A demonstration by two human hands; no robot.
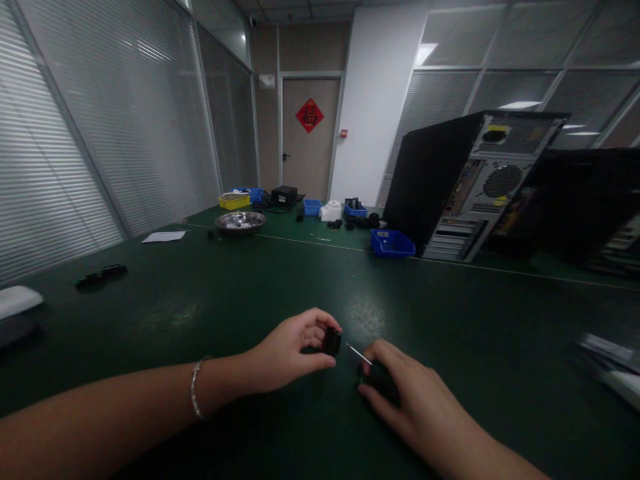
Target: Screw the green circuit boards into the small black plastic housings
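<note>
Between the thumb and fingers of my left hand [295, 350] is a small black part [332, 341], held upright just above the green table [240, 287]. My right hand [413, 390] grips a screwdriver by its dark handle [384, 383]. The thin metal shaft [359, 353] points up and left, its tip a short gap from the black part. Fine detail on the black part is too dark to make out.
A black computer case [430, 180] stands at the right behind a blue tray [392, 244]. Farther back are a metal bowl [240, 223], a yellow basket [235, 202] and a white object [331, 211]. Black items [101, 276] and paper [163, 237] lie left.
</note>
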